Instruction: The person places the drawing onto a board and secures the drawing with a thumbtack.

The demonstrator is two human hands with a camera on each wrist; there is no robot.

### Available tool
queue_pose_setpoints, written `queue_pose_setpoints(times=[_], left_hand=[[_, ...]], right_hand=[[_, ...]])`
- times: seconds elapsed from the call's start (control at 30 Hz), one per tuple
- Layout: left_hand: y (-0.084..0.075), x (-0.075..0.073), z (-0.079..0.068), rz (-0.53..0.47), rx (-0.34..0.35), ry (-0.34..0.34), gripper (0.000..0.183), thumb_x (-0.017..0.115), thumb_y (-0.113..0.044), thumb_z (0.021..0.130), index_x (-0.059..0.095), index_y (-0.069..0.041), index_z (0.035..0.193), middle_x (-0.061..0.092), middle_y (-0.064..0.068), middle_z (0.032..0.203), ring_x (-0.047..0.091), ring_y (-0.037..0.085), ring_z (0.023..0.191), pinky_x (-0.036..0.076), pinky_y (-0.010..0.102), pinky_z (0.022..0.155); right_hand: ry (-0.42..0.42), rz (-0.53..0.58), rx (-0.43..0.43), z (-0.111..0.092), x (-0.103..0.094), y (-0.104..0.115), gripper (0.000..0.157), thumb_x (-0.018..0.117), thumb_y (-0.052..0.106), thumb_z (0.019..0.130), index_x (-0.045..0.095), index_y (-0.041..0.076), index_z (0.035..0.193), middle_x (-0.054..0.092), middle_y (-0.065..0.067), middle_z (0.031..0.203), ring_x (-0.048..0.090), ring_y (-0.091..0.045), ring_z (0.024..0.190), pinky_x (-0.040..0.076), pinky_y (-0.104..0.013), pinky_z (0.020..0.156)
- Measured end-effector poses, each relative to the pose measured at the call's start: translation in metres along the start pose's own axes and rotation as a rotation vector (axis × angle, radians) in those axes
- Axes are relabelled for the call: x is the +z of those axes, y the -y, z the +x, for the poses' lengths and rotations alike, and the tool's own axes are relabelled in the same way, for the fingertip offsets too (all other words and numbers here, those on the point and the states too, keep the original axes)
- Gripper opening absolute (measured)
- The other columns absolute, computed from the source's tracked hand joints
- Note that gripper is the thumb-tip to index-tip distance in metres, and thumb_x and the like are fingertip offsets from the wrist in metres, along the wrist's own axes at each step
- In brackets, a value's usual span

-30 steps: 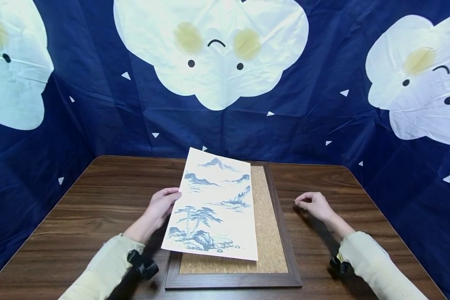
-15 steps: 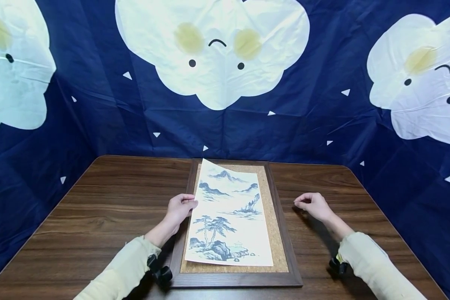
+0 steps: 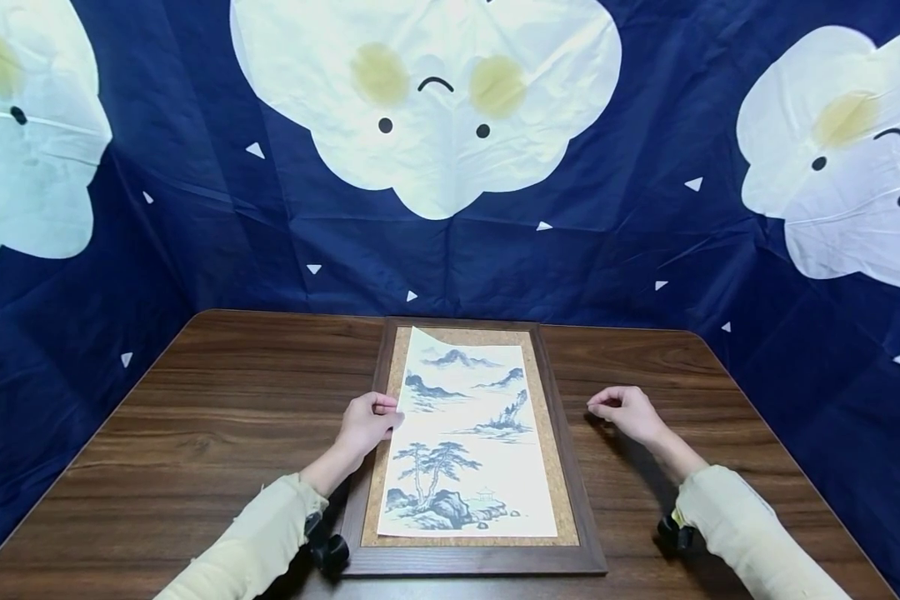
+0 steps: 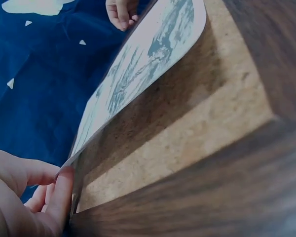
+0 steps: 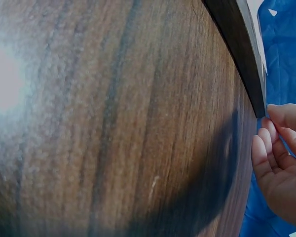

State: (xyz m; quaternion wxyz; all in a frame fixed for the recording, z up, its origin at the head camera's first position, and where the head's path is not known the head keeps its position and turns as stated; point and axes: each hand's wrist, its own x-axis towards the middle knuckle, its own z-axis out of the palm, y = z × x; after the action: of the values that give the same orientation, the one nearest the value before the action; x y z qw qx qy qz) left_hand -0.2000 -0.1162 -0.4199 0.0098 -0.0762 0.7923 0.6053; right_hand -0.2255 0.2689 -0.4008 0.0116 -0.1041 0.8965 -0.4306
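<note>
My left hand (image 3: 367, 425) pinches the left edge of a white sheet of paper (image 3: 468, 442) between thumb and fingers. Blue-grey mountains and pine trees are printed on the sheet. Beneath it lies a cork board (image 3: 487, 337) in a dark wooden frame (image 3: 480, 561). The left wrist view shows the paper (image 4: 138, 74) bowed up off the cork (image 4: 197, 118), its near end curling. To the right of the frame, my right hand (image 3: 630, 411) hovers low over the table, fingers loosely curled and thumb by the index finger. Nothing shows between them in the right wrist view.
The brown wood-grain table (image 3: 217, 417) extends to both sides of the framed board. A dark blue curtain (image 3: 390, 267) with white clouds hangs behind and at both sides. Black cameras sit on both wrists, the left camera (image 3: 328, 552) close beside the frame's left side.
My left hand has moved right and lowered the paper from over the frame's left side to within the cork area. The board no longer shows through at the right only. My right hand stays put.
</note>
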Motion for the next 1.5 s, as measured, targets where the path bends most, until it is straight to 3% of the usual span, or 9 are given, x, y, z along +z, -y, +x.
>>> queue_pose_setpoints(times=[0.17, 0.57, 0.87, 1.1, 1.27, 1.5], left_hand=[[0.001, -0.001, 0.001, 0.034, 0.013, -0.001, 0.020, 0.059, 0.003, 0.076, 0.058, 0.008, 0.095, 0.060, 0.012, 0.085, 0.057, 0.010, 0.064, 0.052, 0.026, 0.059], [0.003, -0.002, 0.004, 0.141, 0.079, 0.018, 0.017, 0.061, 0.004, 0.076, 0.058, 0.008, 0.092, 0.060, 0.013, 0.082, 0.060, 0.016, 0.067, 0.053, 0.029, 0.058], [-0.001, -0.007, 0.007, 0.176, 0.079, 0.044, 0.022, 0.064, 0.003, 0.075, 0.058, 0.009, 0.095, 0.061, 0.015, 0.087, 0.062, 0.020, 0.066, 0.054, 0.029, 0.058], [-0.004, -0.026, 0.013, 0.216, 0.106, 0.024, 0.035, 0.066, -0.003, 0.077, 0.056, 0.009, 0.108, 0.061, 0.022, 0.102, 0.063, 0.022, 0.076, 0.053, 0.028, 0.060], [0.000, -0.045, 0.019, 0.318, 0.173, 0.027, 0.041, 0.066, -0.009, 0.079, 0.055, 0.008, 0.114, 0.059, 0.023, 0.110, 0.060, 0.030, 0.091, 0.049, 0.035, 0.074], [0.014, -0.068, 0.024, 0.295, 0.226, 0.156, 0.049, 0.067, -0.007, 0.079, 0.049, 0.011, 0.120, 0.054, 0.027, 0.116, 0.056, 0.035, 0.100, 0.046, 0.038, 0.082]], right_hand=[[-0.011, 0.007, -0.010, 0.009, 0.001, -0.025, 0.014, 0.063, 0.003, 0.082, 0.066, -0.009, 0.088, 0.064, -0.017, 0.073, 0.055, -0.014, 0.056, 0.046, -0.026, 0.050], [-0.019, 0.009, -0.007, 0.007, 0.003, -0.021, 0.014, 0.064, 0.003, 0.081, 0.066, -0.010, 0.087, 0.064, -0.018, 0.074, 0.053, -0.013, 0.057, 0.046, -0.026, 0.050], [-0.024, -0.005, -0.015, 0.007, 0.003, -0.020, 0.012, 0.064, 0.002, 0.081, 0.066, -0.009, 0.086, 0.065, -0.017, 0.074, 0.056, -0.015, 0.057, 0.048, -0.027, 0.051], [-0.043, -0.015, -0.024, 0.008, 0.003, -0.020, 0.012, 0.064, 0.003, 0.081, 0.066, -0.008, 0.086, 0.065, -0.012, 0.073, 0.055, -0.015, 0.059, 0.046, -0.025, 0.053], [-0.038, -0.031, -0.053, 0.010, 0.002, -0.017, 0.012, 0.064, 0.005, 0.082, 0.067, -0.006, 0.087, 0.066, -0.010, 0.077, 0.056, -0.015, 0.062, 0.045, -0.023, 0.055], [-0.041, -0.037, -0.097, 0.017, 0.004, -0.009, 0.011, 0.065, 0.004, 0.081, 0.067, -0.006, 0.086, 0.065, -0.011, 0.073, 0.053, -0.005, 0.058, 0.044, -0.020, 0.055]])
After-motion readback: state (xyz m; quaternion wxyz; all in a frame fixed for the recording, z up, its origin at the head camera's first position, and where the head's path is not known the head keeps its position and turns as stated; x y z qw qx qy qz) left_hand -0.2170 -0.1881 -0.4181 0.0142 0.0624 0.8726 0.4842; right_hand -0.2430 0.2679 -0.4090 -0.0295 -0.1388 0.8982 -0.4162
